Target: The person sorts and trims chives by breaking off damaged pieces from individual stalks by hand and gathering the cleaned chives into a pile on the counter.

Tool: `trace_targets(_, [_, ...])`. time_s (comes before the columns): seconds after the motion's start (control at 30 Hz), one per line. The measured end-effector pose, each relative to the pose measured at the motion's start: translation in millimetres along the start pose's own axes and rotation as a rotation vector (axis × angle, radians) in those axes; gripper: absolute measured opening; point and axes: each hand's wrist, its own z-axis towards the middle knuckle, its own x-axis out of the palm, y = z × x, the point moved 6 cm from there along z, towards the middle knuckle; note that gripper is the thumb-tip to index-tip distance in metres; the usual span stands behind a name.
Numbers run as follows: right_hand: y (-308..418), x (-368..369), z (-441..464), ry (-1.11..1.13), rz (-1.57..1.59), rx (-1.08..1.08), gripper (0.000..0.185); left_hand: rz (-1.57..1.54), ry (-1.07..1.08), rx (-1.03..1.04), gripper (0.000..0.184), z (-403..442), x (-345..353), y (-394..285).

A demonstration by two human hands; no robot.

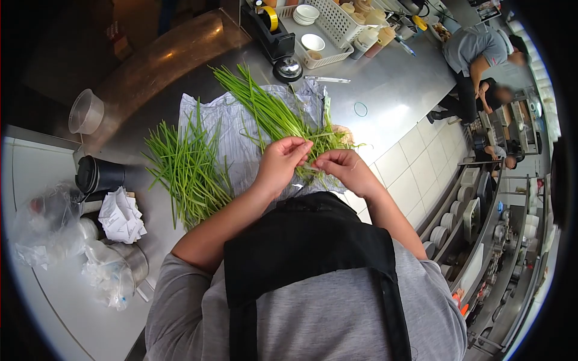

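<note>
My left hand [282,163] is closed in a pinch over the root ends of a bunch of long green chives [259,105]. Whatever is between its fingertips is too small to make out. Close beside it, my right hand [350,172] is also pinched, with a thin pale chive strand at its fingers. The bunch lies on crumpled grey-white paper [232,141], its tips pointing to the back left. Pale loose trimmings [328,139] lie around the fingertips. A second, looser pile of chives [186,165] spreads on the left, partly behind my left forearm.
Behind the paper are a tape dispenser [271,36], a call bell [287,70], a pen [327,79] and a white basket [325,57] with small bowls. Squeeze bottles [367,41] stand beside it. A green rubber band [360,109] lies right. Co-workers [475,54] are far right, near dish shelves [463,210].
</note>
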Motion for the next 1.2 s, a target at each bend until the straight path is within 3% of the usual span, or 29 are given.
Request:
trace_targets(0.07, [-12,4,4,-0.024,0.020,-0.081,0.018,0.008,-0.013,0.000,0.015,-1,3,-4])
trace_targets(0.17, [-24,7,5,-0.209,0.673,0.110,0.009,0.026,-0.038,0.059,0.015,-3,2,-9])
trace_targets(0.27, [-35,3,8,-0.302,0.886,0.116,0.008,0.109,0.005,0.151,0.014,-4,2,-9])
trace_targets(0.33, [-32,-10,15,-0.342,0.846,0.049,0.010,0.215,0.061,0.171,0.014,-8,1,-13])
trace_targets(0.4, [6,-37,10,-0.541,0.129,-0.348,0.011,0.286,0.083,0.164,0.014,-14,1,-14])
trace_targets(0.43, [24,-40,7,-0.606,0.063,-0.432,0.015,0.355,0.099,0.155,0.014,-18,3,-14])
trace_targets(0.47, [50,-44,-1,-0.660,-0.264,-0.478,0.019,0.358,0.111,0.153,0.014,-22,3,-15])
trace_targets(0.53, [96,-32,-10,-0.630,-0.764,-0.841,0.028,0.520,0.150,0.133,0.012,-30,5,-18])
trace_targets(0.57, [105,-36,-9,-0.640,-0.763,-0.837,0.028,0.525,0.159,0.132,0.012,-34,7,-23])
trace_targets(0.63, [117,-18,-5,-0.475,-1.199,-0.983,0.035,0.602,0.181,0.077,0.011,-42,10,-28])
trace_targets(0.73, [120,-18,5,-0.433,-1.270,-1.056,0.036,0.624,0.190,0.066,0.011,-45,2,-22])
trace_targets(0.87, [114,-10,10,-0.339,-1.238,-1.040,0.024,0.665,0.155,0.047,0.011,-57,-15,-33])
trace_targets(0.93, [82,-22,28,-0.149,-0.114,-0.397,0.015,0.691,0.142,0.033,0.013,-66,-30,-40])
trace_targets(0.97, [77,-20,29,-0.107,0.233,-0.342,0.012,0.723,0.133,0.004,0.013,-70,-42,-40])
trace_targets(1.07, [52,-26,35,-0.117,0.438,-0.214,0.012,0.689,0.024,-0.052,0.013,-89,-77,-51])
trace_targets(1.13, [43,-28,35,-0.169,0.295,-0.239,0.012,0.730,-0.079,-0.049,0.013,-105,-99,-68])
trace_targets(1.2, [34,-34,35,-0.314,-0.241,-0.350,0.012,0.908,-0.397,0.035,0.012,-123,-138,-87])
